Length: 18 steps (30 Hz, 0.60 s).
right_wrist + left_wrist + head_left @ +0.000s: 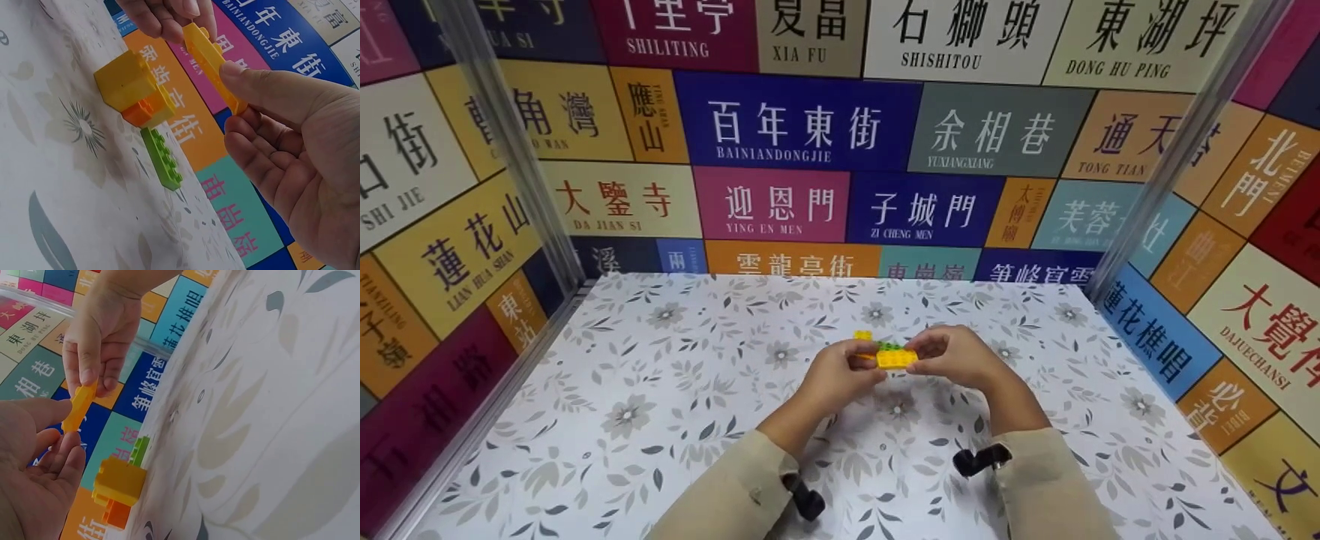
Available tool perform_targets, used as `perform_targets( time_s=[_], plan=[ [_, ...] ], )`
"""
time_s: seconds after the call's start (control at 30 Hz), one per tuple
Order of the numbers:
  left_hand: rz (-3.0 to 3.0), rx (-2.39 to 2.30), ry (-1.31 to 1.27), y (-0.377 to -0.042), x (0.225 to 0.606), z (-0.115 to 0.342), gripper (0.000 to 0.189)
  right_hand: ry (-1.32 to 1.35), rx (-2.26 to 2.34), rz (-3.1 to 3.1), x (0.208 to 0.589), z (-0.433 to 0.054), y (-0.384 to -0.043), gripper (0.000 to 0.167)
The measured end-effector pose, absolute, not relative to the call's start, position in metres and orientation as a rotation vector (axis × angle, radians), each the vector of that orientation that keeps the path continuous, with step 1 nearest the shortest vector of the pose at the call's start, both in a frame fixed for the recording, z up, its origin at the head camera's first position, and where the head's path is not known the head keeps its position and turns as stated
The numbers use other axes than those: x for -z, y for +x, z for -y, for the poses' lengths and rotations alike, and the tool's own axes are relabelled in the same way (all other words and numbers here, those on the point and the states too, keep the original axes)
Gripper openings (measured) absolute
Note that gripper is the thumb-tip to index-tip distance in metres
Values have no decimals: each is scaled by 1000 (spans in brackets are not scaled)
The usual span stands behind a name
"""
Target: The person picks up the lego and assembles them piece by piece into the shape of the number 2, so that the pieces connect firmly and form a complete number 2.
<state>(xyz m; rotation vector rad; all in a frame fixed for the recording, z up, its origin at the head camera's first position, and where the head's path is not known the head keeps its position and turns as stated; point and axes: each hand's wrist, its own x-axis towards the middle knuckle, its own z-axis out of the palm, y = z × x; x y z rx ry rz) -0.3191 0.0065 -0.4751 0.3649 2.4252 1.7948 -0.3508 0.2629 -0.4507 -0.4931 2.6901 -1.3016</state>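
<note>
- Beige sleeves [727, 480] lie nearest, a black mount [810, 504] at each cuff.
- The right hand [960, 360] pinches one end of a yellow brick [897, 361], raised above the patterned table [697, 450].
- The left hand [840, 375] seems to pinch the other end (its fingertips are partly hidden).
- Beyond stands a yellow stack [125, 81] with an orange brick [138, 112] in it, a green brick [162, 160] just beside.
- A light, even pinch at both ends, studs uncovered, should steady the held piece best.
</note>
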Motion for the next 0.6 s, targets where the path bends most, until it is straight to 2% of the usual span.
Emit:
perform_targets(
  time_s=[0.17, 0.6],
  plan=[
    [-2427, -1786, 374, -320, 474, 3, 49, -520, 1334, -2659, 452, -251, -349, 37],
    [-2525, -1599, 496, -324, 474, 36, 37, -630, 1298, -2678, 456, -216, -340, 34]
  ],
)
